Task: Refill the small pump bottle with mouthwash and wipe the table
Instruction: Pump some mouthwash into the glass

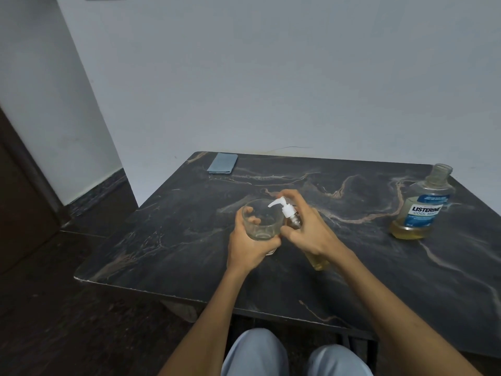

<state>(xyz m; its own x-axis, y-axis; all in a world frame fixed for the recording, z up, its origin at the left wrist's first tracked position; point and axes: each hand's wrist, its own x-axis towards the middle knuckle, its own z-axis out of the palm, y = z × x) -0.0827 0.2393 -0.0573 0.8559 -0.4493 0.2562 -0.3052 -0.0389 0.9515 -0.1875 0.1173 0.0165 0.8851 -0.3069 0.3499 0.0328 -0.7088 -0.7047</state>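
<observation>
White pump spout (277, 203) overhangs the glass cup (261, 221) clasped by the left hand (250, 244), while the right hand (305, 232) wraps the small pump bottle (317, 260), tilted leftward mid-table.

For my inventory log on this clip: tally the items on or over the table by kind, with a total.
Bottles: 2, the pump bottle in the right hand and the uncapped mouthwash bottle
Glasses: 1, the clear glass in the left hand
Cloths: 1, the folded blue cloth
Total: 4
</observation>
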